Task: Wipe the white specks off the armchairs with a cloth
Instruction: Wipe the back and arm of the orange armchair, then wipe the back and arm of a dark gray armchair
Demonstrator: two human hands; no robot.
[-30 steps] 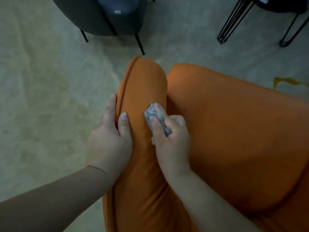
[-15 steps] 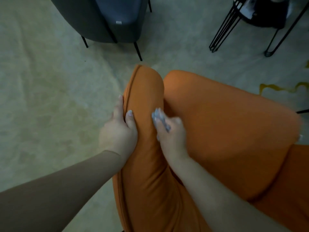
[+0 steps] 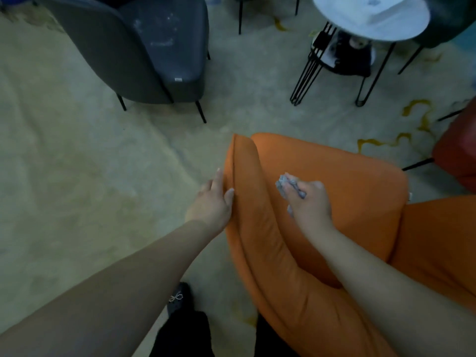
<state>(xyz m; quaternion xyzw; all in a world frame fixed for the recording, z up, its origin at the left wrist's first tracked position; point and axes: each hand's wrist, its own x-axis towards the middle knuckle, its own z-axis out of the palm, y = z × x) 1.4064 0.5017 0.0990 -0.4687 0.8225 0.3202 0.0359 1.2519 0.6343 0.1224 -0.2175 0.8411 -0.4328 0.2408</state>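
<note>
Head view shows my right hand (image 3: 310, 202) bunched around the cloth (image 3: 284, 185), a grey wad pinched under my curled fingers (image 3: 292, 188) and poking out ahead of them, just above the seat of the orange armchair (image 3: 334, 181) beside its armrest. My left hand (image 3: 212, 202) rests on the outer side of that armrest (image 3: 244, 176), fingers straight and lying flat along the seam, thumb on top, steadying it without gripping.

I judge I am in the wiping step on this chair, working the crease where armrest meets seat. No white specks show on the orange fabric from here (the light is dim and the picture soft, so small ones could hide).

The grey armchair (image 3: 154, 47) across the carpet (image 3: 77, 163) plainly carries pale specks on its seat and back, so that one is not yet done. Next I would press the cloth down and sweep along the crease, then check the fabric before crossing to the grey chair. A round white tabletop (image 3: 373, 19) stands well apart.
</note>
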